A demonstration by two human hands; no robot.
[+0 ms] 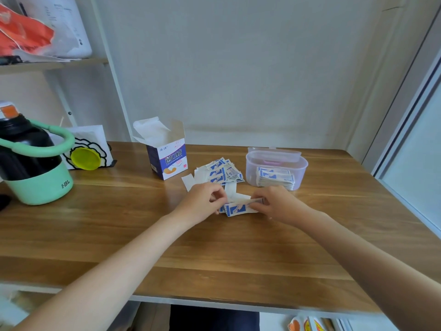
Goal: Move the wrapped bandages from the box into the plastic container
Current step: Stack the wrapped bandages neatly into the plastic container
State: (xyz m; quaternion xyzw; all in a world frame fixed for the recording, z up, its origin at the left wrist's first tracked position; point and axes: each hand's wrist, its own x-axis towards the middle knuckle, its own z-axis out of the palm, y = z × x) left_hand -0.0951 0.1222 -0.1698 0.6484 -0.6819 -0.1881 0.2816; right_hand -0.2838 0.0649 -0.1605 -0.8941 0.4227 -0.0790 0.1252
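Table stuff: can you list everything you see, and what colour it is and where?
table: one, brown wood, under everything
bandage box: one, blue and white, open, back middle
loose bandages: a pile, blue and white, between box and container
plastic container: one, clear, back right, bandages stacked inside
jug: one, black and green, far left
yellow cup: one, beside the jug
hands: left hand and right hand pinch a small bandage bundle

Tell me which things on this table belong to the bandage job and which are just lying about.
Job: bandage box, loose bandage pile, plastic container, stack held by left hand and right hand.
Lying about: green-handled bottle, yellow cup.
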